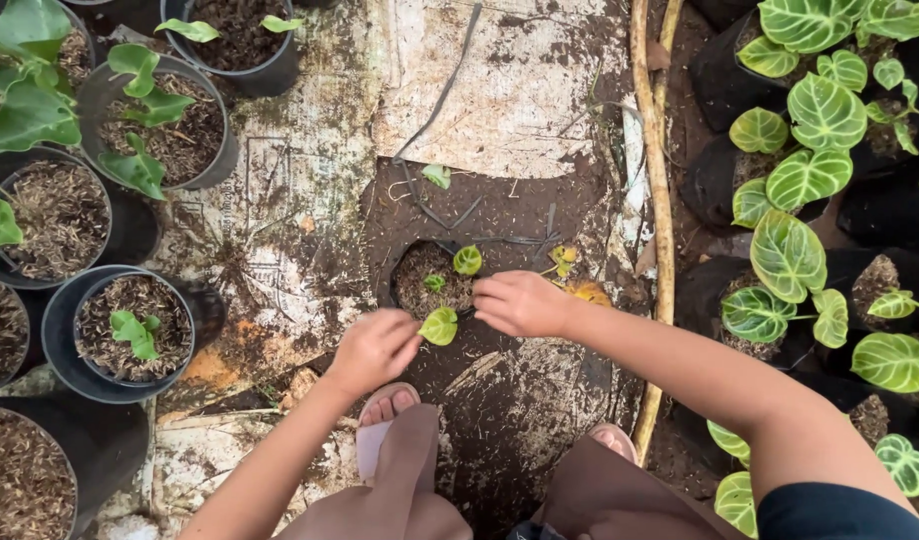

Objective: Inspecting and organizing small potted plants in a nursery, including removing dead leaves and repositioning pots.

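A small black grow bag filled with brown potting mix lies on the dirty ground in front of me. A young plant with round light-green leaves stands in it. My left hand reaches in from the lower left, fingers by the lowest leaf at the bag's near rim. My right hand comes from the right and rests curled on the bag's right edge, touching the mix beside the plant. Whether either hand pinches the leaf or stem is hidden by the fingers.
Black pots of potting mix with green seedlings crowd the left side. Veined green-and-white leafed plants in black bags fill the right, behind a bamboo pole. Worn white sacking covers the ground. My sandalled feet stand below the bag.
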